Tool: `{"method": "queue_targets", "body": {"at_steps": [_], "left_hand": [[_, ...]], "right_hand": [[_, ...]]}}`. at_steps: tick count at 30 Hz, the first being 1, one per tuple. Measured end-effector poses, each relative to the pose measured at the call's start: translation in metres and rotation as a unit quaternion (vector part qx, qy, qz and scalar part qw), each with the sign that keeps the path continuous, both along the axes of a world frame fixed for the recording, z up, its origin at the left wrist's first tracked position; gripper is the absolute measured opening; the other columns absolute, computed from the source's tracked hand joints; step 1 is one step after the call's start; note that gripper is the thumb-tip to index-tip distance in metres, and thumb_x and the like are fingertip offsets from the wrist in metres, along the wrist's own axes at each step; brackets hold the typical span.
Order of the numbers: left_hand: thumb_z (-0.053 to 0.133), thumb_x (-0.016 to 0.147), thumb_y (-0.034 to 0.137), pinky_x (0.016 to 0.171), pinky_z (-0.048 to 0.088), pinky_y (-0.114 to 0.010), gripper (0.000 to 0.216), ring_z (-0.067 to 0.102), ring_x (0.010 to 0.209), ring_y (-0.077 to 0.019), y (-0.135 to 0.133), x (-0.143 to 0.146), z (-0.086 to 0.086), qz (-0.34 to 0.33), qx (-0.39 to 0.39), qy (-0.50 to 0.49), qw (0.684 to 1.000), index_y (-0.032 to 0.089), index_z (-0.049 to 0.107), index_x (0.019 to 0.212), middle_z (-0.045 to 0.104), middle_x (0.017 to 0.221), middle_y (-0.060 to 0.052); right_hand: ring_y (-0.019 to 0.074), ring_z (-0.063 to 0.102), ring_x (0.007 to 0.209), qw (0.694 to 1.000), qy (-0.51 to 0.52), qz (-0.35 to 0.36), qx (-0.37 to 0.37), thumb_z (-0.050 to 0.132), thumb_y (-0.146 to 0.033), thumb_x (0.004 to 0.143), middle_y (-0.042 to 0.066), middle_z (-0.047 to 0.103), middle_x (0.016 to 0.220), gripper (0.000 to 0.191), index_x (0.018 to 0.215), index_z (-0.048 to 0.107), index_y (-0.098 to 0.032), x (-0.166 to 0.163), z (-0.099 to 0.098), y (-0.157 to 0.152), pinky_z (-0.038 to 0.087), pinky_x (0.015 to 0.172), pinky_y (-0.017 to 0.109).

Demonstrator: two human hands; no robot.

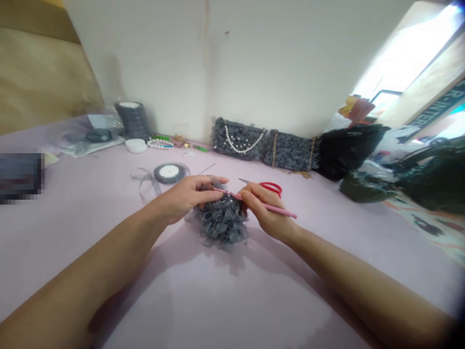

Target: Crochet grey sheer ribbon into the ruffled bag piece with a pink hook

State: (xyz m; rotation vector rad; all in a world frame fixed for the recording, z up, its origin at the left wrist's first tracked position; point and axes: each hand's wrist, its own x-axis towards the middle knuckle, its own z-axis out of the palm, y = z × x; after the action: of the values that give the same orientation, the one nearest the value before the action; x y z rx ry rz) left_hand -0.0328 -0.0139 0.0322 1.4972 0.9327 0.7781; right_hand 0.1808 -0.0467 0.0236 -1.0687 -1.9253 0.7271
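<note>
A ruffled grey ribbon crochet piece is held up over the table in front of me. My left hand pinches its upper edge between thumb and fingers. In my right hand is a pink crochet hook, gripped like a pen, its tip at the top of the ruffles near my left thumb. Grey ribbon hides the hook's very end. Just behind my right hand lie scissors with red handles, partly covered by it. A flat spool of grey ribbon rests beyond my left hand, with a loose ribbon strand beside it.
Two grey ruffled bags lean against the wall, one with pearls, one with a gold chain. Stacked ribbon spools, a white round lid and pearl strands stand back left. A black plastic bag sits back right.
</note>
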Motion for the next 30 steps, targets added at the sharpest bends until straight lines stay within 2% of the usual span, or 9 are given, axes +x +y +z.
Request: {"method": "queue_targets", "body": {"at_steps": [3, 5, 8, 10, 13, 15, 17, 20, 30], "left_hand": [[0.07, 0.082, 0.041, 0.083, 0.042, -0.032, 0.028, 0.06, 0.094, -0.0217, 0.004, -0.007, 0.005, 0.057, 0.151, 0.096, 0.982, 0.021, 0.078, 0.1, 0.072, 0.099, -0.006], [0.068, 0.084, 0.042, 0.089, 0.041, -0.034, 0.032, 0.061, 0.096, -0.0223, 0.002, -0.006, 0.007, 0.068, 0.187, 0.112, 0.974, 0.022, 0.076, 0.108, 0.072, 0.097, -0.005], [0.071, 0.082, 0.035, 0.089, 0.043, -0.033, 0.058, 0.061, 0.09, -0.0188, -0.008, 0.007, 0.004, 0.048, 0.128, 0.035, 0.99, 0.022, 0.058, 0.137, 0.068, 0.09, -0.002], [0.073, 0.078, 0.025, 0.088, 0.044, -0.031, 0.069, 0.061, 0.089, -0.0167, -0.016, 0.02, -0.002, 0.058, 0.047, -0.056, 0.996, 0.02, 0.049, 0.143, 0.066, 0.089, 0.0], [0.072, 0.074, 0.016, 0.08, 0.045, -0.027, 0.052, 0.061, 0.081, -0.0146, -0.024, 0.037, -0.011, 0.108, -0.056, -0.153, 0.981, 0.017, 0.06, 0.125, 0.065, 0.082, 0.0], [0.071, 0.073, 0.015, 0.076, 0.045, -0.026, 0.037, 0.061, 0.075, -0.0133, -0.026, 0.042, -0.014, 0.115, -0.11, -0.193, 0.968, 0.016, 0.066, 0.11, 0.065, 0.078, 0.0], [0.072, 0.072, 0.014, 0.076, 0.046, -0.026, 0.035, 0.061, 0.074, -0.0128, -0.024, 0.042, -0.013, 0.098, -0.162, -0.227, 0.955, 0.016, 0.068, 0.107, 0.067, 0.081, 0.0], [0.074, 0.071, 0.01, 0.078, 0.047, -0.027, 0.048, 0.063, 0.075, -0.0123, -0.021, 0.035, -0.007, 0.073, -0.207, -0.239, 0.946, 0.016, 0.065, 0.118, 0.069, 0.085, -0.001], [0.08, 0.07, 0.013, 0.074, 0.047, -0.026, 0.057, 0.064, 0.076, -0.0117, -0.005, 0.005, 0.003, -0.008, -0.179, -0.125, 0.976, 0.017, 0.064, 0.124, 0.069, 0.086, -0.001]], "right_hand": [[0.0117, 0.054, 0.061, 1.0, -0.002, -0.008, -0.004, 0.044, -0.033, 0.099, 0.0, 0.06, 0.066, 0.035, 0.067, 0.051, -0.019, 0.001, 0.001, 0.001, 0.041, 0.055, 0.024], [0.0116, 0.053, 0.06, 1.0, -0.008, -0.007, 0.009, 0.044, -0.035, 0.1, 0.0, 0.059, 0.065, 0.035, 0.068, 0.05, -0.019, 0.002, 0.0, 0.0, 0.04, 0.054, 0.024], [0.0109, 0.049, 0.055, 0.996, -0.043, 0.0, 0.076, 0.044, -0.035, 0.101, -0.001, 0.055, 0.063, 0.031, 0.073, 0.048, -0.02, 0.002, -0.005, -0.002, 0.037, 0.051, 0.024], [0.0109, 0.044, 0.053, 0.98, -0.1, -0.015, 0.172, 0.044, -0.032, 0.1, -0.001, 0.051, 0.064, 0.027, 0.075, 0.045, -0.021, 0.001, -0.012, -0.002, 0.035, 0.05, 0.025], [0.0125, 0.038, 0.053, 0.926, -0.197, -0.044, 0.318, 0.042, -0.028, 0.1, -0.001, 0.046, 0.066, 0.027, 0.074, 0.037, -0.023, -0.001, -0.021, 0.003, 0.031, 0.05, 0.027], [0.0135, 0.038, 0.054, 0.903, -0.224, -0.046, 0.363, 0.041, -0.026, 0.101, -0.001, 0.046, 0.066, 0.027, 0.074, 0.035, -0.024, -0.001, -0.025, 0.007, 0.031, 0.05, 0.028], [0.0139, 0.042, 0.056, 0.904, -0.211, -0.035, 0.369, 0.042, -0.024, 0.101, 0.0, 0.048, 0.068, 0.025, 0.076, 0.037, -0.024, 0.001, -0.026, 0.009, 0.034, 0.051, 0.028], [0.0143, 0.05, 0.062, 0.922, -0.153, 0.003, 0.356, 0.045, -0.022, 0.099, 0.003, 0.054, 0.075, 0.018, 0.082, 0.041, -0.022, 0.006, -0.024, 0.01, 0.04, 0.054, 0.027], [0.0132, 0.056, 0.068, 0.917, -0.14, 0.096, 0.362, 0.048, -0.015, 0.096, 0.006, 0.061, 0.083, 0.008, 0.089, 0.05, -0.02, 0.011, -0.012, 0.009, 0.048, 0.058, 0.025]]}}
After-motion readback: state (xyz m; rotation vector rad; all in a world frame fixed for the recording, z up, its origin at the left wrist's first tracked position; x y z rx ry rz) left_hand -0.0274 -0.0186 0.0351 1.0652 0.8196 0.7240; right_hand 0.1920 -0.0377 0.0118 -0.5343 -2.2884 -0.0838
